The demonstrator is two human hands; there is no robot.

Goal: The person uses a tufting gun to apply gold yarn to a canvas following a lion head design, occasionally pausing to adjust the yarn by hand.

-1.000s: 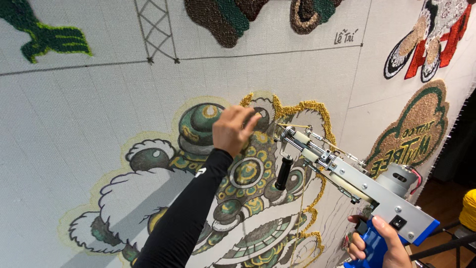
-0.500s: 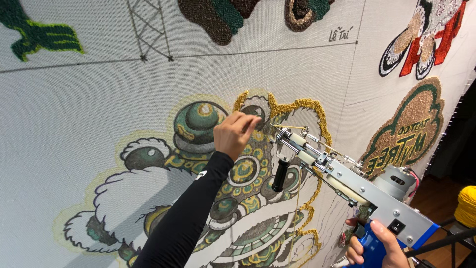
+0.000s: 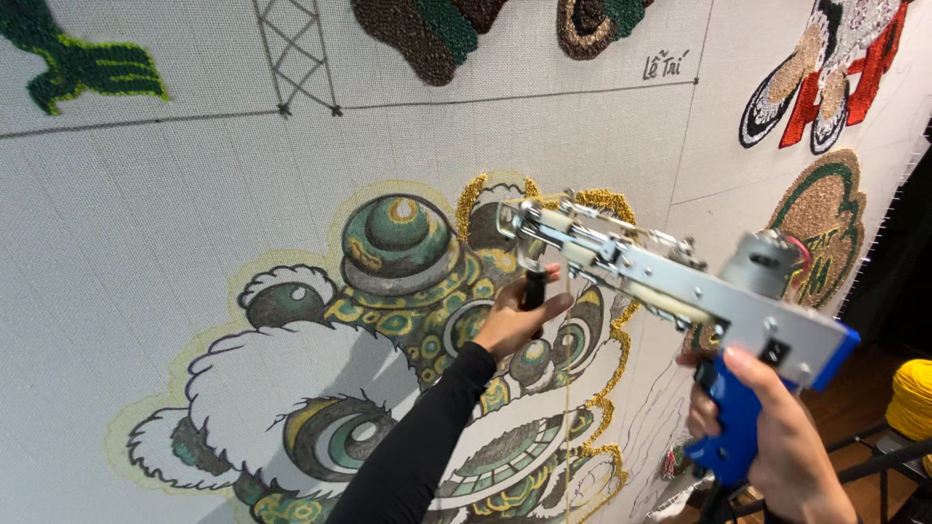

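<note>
Close to the lion design (image 3: 408, 369) on the cloth, R hand (image 3: 777, 437) is wrapped round the blue handle of the tufting gun (image 3: 670, 281). L hand (image 3: 519, 315) grips its black front handle, just ahead. Gun nose sits at the gold yarn outline, top of the lion. Beyond, upper R: red-and-white tufted piece (image 3: 835, 68).

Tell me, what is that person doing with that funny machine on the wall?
A person is holding a tufting gun up against a big white cloth stretched like a wall. The right hand grips its blue handle, and the left hand holds the black front handle. The gun's tip sits by the gold yarn edge of a green and gold lion-dance face, partly filled in. Other yarn pictures sit around it.
</note>
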